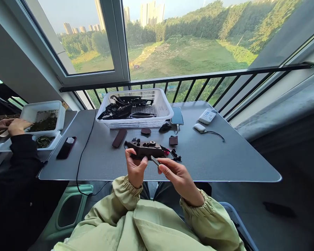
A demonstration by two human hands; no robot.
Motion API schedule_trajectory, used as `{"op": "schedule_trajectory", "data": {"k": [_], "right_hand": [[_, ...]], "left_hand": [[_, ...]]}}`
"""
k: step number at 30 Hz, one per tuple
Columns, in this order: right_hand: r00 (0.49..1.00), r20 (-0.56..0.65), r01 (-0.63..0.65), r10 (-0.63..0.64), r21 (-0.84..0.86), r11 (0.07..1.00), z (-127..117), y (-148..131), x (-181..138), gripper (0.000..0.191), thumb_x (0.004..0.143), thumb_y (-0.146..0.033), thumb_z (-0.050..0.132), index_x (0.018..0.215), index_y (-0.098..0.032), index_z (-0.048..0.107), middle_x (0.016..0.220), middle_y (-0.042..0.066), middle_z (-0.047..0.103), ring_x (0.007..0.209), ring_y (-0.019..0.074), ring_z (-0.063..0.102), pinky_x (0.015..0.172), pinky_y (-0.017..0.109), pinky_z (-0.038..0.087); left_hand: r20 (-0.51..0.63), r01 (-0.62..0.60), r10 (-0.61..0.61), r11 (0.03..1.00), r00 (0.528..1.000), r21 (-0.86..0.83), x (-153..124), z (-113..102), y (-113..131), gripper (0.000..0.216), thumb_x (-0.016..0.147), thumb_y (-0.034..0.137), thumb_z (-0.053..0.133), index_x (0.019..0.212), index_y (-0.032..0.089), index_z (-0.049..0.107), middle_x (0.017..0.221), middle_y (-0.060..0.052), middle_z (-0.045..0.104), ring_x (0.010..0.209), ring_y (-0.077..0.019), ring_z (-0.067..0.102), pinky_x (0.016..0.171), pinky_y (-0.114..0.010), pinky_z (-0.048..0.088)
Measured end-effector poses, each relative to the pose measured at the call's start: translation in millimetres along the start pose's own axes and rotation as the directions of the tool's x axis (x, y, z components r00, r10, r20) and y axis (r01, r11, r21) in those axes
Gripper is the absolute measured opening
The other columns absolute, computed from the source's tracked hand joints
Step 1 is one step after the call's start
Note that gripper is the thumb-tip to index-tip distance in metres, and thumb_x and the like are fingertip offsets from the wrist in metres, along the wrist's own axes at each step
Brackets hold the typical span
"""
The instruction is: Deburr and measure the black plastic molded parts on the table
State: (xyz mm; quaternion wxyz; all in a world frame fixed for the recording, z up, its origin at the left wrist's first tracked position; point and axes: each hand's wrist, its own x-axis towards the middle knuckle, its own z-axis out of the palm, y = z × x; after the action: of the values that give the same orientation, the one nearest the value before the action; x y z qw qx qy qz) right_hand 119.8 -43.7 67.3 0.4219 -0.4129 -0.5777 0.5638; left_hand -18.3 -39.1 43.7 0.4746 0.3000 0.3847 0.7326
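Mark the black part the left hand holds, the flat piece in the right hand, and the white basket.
Black part [146,150]: head view, on its front side.
Flat piece [154,160]: head view, on its exposed end.
White basket [136,123]: head view, on its front wall.

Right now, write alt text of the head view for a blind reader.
A person's left hand holds a black part over a gray table while the right hand holds a thin piece near that part. Behind, a white basket of black pieces stands before a window; at left, a co-worker's hands are by white containers.
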Motion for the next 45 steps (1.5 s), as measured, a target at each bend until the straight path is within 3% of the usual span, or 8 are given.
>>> {"op": "schedule_trajectory", "data": {"k": [4, 8, 13, 22, 28, 34, 41, 45], "right_hand": [[0.996, 0.09, -0.002, 0.006, -0.048, 0.999, -1.9, -0.9, -1.8, 0.041, 0.083, -0.059, 0.056, 0.094, -0.019, 0.059, 0.06, -0.001, 0.057, 0.056, 0.0132, 0.049, 0.054, 0.025, 0.039], [0.995, 0.095, 0.019, -0.007, -0.123, 0.992, -4.9, 1.3, -1.8, 0.038, 0.085, -0.059, 0.052, 0.088, -0.02, 0.052, 0.059, -0.002, 0.055, 0.057, 0.0127, 0.05, 0.056, 0.025, 0.04], [0.992, 0.124, 0.029, 0.005, -0.275, 0.961, -8.2, 1.6, -2.0, 0.034, 0.089, -0.053, 0.048, 0.083, -0.02, 0.051, 0.06, -0.003, 0.051, 0.056, 0.0119, 0.046, 0.054, 0.024, 0.038], [0.995, 0.104, 0.042, -0.003, -0.378, 0.925, -9.5, -1.6, -1.5, 0.029, 0.091, -0.045, 0.045, 0.084, -0.019, 0.055, 0.06, -0.004, 0.047, 0.055, 0.0111, 0.041, 0.052, 0.023, 0.034], [0.989, 0.148, 0.035, 0.027, -0.404, 0.914, -14.2, -7.6, -3.1, 0.031, 0.092, -0.046, 0.044, 0.085, -0.019, 0.056, 0.06, -0.004, 0.047, 0.055, 0.0116, 0.039, 0.051, 0.024, 0.033], [0.996, 0.092, 0.036, 0.002, -0.409, 0.912, -13.3, -5.6, -2.1, 0.032, 0.091, -0.047, 0.042, 0.085, -0.019, 0.057, 0.06, -0.004, 0.047, 0.055, 0.0117, 0.04, 0.052, 0.024, 0.034], [0.995, 0.095, -0.014, 0.04, -0.257, 0.966, -15.8, -5.8, -2.3, 0.035, 0.086, -0.053, 0.052, 0.082, -0.019, 0.059, 0.064, -0.001, 0.054, 0.054, 0.0112, 0.04, 0.05, 0.024, 0.033], [0.996, -0.048, -0.078, 0.078, 0.012, 0.997, -10.5, 2.1, -2.2, 0.047, 0.08, -0.061, 0.058, 0.098, -0.018, 0.062, 0.053, -0.008, 0.033, 0.045, 0.0084, 0.023, 0.041, 0.024, 0.019]], "left_hand": [[0.003, 0.032, -0.032, 0.999, 0.999, -0.006, 0.7, -1.8, 2.0, 0.043, 0.063, 0.017, 0.067, 0.089, 0.026, 0.033, 0.082, 0.005, 0.055, 0.07, -0.0112, 0.055, 0.07, -0.024, 0.043], [0.005, 0.044, -0.044, 0.998, 0.999, -0.034, -0.5, -1.3, 3.3, 0.04, 0.059, 0.014, 0.061, 0.086, 0.025, 0.034, 0.082, 0.004, 0.054, 0.072, -0.0123, 0.054, 0.069, -0.025, 0.041], [-0.017, -0.031, 0.032, 0.997, 0.999, 0.071, -4.5, -6.2, -3.1, 0.034, 0.063, 0.017, 0.06, 0.085, 0.024, 0.036, 0.076, 0.004, 0.047, 0.063, -0.0106, 0.043, 0.061, -0.023, 0.035], [0.12, -0.206, 0.184, 0.956, 0.975, 0.209, -7.8, -14.7, -13.7, 0.024, 0.072, 0.015, 0.054, 0.086, 0.024, 0.037, 0.074, 0.005, 0.043, 0.059, -0.0107, 0.04, 0.061, -0.025, 0.033], [0.134, -0.221, 0.193, 0.945, 0.972, 0.242, -7.5, -14.5, -15.2, 0.023, 0.074, 0.015, 0.053, 0.087, 0.024, 0.038, 0.075, 0.005, 0.043, 0.06, -0.0107, 0.039, 0.062, -0.026, 0.033], [0.115, -0.229, 0.206, 0.941, 0.972, 0.25, -6.8, -11.9, -14.1, 0.024, 0.071, 0.015, 0.055, 0.085, 0.024, 0.038, 0.074, 0.004, 0.043, 0.061, -0.011, 0.041, 0.061, -0.025, 0.033], [0.014, -0.132, 0.132, 0.982, 0.991, 0.133, -1.9, -8.7, -12.4, 0.029, 0.067, 0.02, 0.06, 0.085, 0.024, 0.038, 0.078, 0.003, 0.047, 0.064, -0.011, 0.045, 0.061, -0.024, 0.036], [0.016, -0.084, 0.084, 0.996, 0.996, -0.008, 2.2, -1.2, -7.3, 0.039, 0.065, 0.022, 0.068, 0.086, 0.025, 0.035, 0.086, 0.003, 0.055, 0.074, -0.0118, 0.055, 0.07, -0.026, 0.042]]}}
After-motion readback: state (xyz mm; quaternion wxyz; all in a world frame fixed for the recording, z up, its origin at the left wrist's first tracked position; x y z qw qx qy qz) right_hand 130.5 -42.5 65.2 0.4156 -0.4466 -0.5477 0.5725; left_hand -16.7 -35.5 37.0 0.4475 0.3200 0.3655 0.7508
